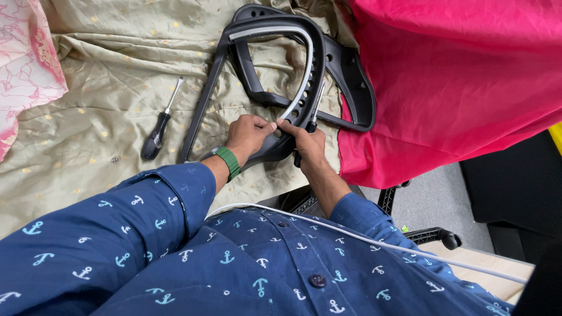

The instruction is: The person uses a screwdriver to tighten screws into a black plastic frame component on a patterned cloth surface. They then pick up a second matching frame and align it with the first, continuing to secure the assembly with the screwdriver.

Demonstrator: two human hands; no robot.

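Observation:
A black plastic chair frame (260, 29) with a curved grey strip (304, 70) lies on a beige cloth. My left hand (249, 133) pinches the lower end of the grey strip at the frame's near edge. My right hand (307, 143) grips a black-handled screwdriver (316, 105), whose shaft points up along the frame, and its fingertips meet those of the left hand. A green band sits on my left wrist.
A second black-handled screwdriver (159, 126) lies loose on the beige cloth (105, 70) to the left. A bright pink cloth (456, 82) covers the right side, a pale pink patterned cloth (23, 64) the far left. A chair base with castors (433, 234) stands below right.

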